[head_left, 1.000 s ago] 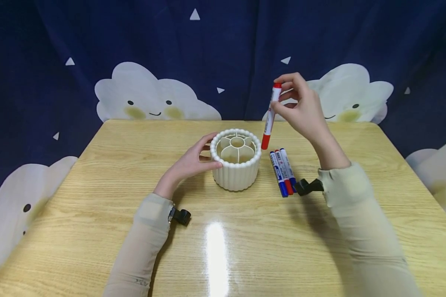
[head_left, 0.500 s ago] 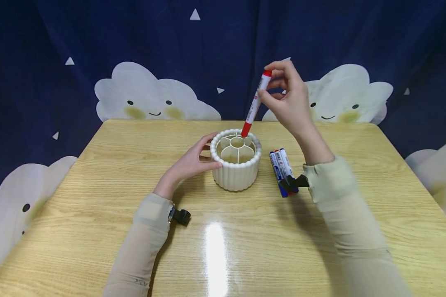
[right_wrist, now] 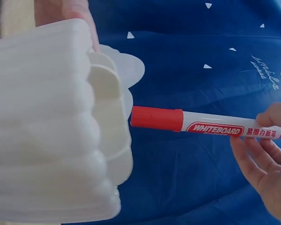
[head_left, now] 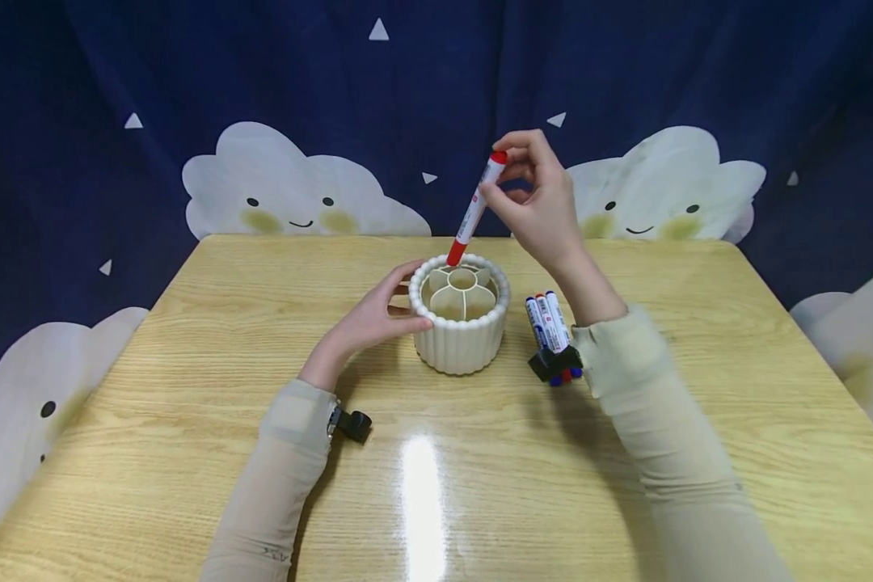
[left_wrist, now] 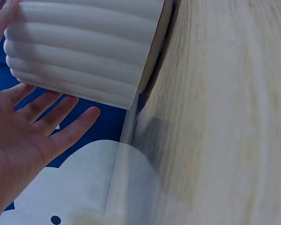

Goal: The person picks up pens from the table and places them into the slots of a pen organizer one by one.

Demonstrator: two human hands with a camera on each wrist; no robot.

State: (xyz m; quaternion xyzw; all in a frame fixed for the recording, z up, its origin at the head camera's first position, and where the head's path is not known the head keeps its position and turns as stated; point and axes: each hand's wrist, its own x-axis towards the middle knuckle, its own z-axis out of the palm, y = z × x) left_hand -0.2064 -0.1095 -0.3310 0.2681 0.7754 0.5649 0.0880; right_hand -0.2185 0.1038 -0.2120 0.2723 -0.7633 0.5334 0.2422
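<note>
open holder (head_left: 460, 349) in L hand (head_left: 373, 317), red marker (head_left: 473, 212) in R hand (head_left: 544, 202), abv rim (head_left: 460, 324)

Table, rectangular as far as seen, light wood-grain top (head_left: 262, 299), rounded far corners, glossy, with a long pale glare streak toward the near side; pen organizer (head_left: 460, 343), one, cream, round, fluted wall, beaded rim, compartments around a central ring, standing upright on the top; markers, three, lying side by side to its right, near it and slightly slanted: blue (head_left: 535, 318), red (head_left: 546, 318), blue (head_left: 556, 314), white-barrelled, near ends partly hidden.
</note>
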